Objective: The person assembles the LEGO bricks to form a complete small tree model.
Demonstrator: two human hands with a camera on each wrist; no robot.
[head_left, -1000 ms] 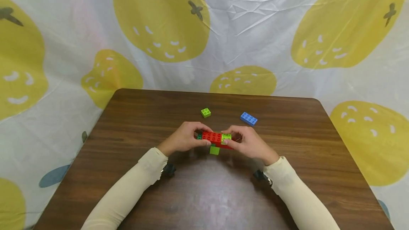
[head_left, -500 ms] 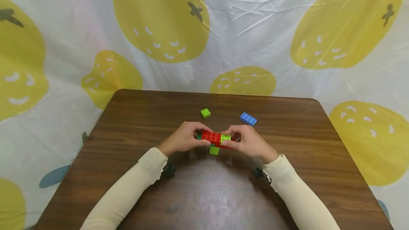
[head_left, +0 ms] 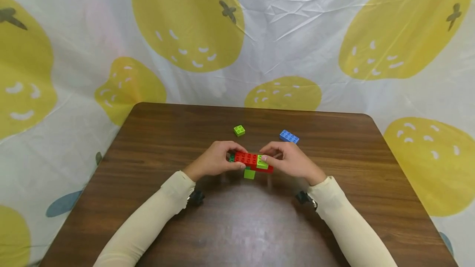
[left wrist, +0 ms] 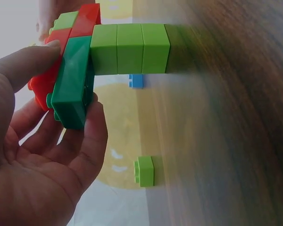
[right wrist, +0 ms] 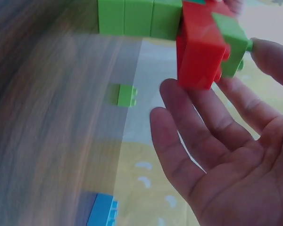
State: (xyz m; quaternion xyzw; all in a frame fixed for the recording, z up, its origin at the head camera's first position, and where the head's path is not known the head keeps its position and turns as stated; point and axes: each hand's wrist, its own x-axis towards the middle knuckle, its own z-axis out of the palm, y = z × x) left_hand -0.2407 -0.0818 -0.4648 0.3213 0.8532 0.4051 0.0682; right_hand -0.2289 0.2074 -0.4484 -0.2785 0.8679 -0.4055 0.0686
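A model of toy building bricks stands on the table between the hands. Its leg is a stack of lime bricks (left wrist: 129, 49). Above the leg lie a dark green brick (left wrist: 70, 70) and a red brick (right wrist: 203, 52), end to end. On top sit another red brick (head_left: 245, 158) and a small lime brick (head_left: 261, 162) at the right end. My left hand (head_left: 215, 160) holds the model's left part, thumb on the near side and fingers behind. Beside the right end, my right hand (head_left: 293, 162) has its fingers spread loosely, its thumb at the small lime brick's studs.
A loose lime brick (head_left: 239, 130) lies beyond the hands on the brown wooden table (head_left: 237, 226). Right of it lies a blue brick (head_left: 289, 136). A fruit-patterned cloth (head_left: 282, 48) hangs behind the table's far edge.
My right hand has loosened from the model's right end and shifted slightly right, baring more of the lower red brick. My left hand keeps its hold.
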